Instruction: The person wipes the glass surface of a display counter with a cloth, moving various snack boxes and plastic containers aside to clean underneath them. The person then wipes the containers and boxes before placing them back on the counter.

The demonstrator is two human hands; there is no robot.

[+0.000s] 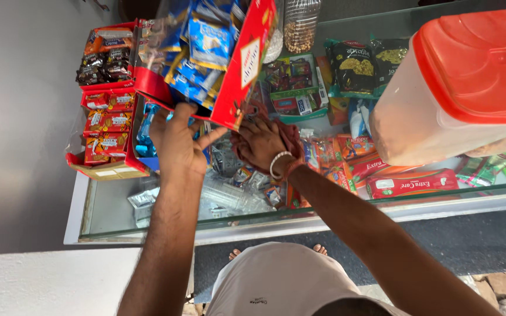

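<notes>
My left hand (177,140) grips the lower edge of a red cardboard display box (244,64) filled with blue snack packets (206,41), and holds it tilted up off the glass counter (323,205). My right hand (262,143), with bangles at the wrist, presses a dark red cloth (291,137) on the glass right under the lifted box.
A red box of biscuit packs (106,134) stands at the counter's left end. A large plastic jar with an orange lid (469,76) stands at the right, a clear jar (300,23) at the back. Packets and cartons lie under the glass. My feet show below.
</notes>
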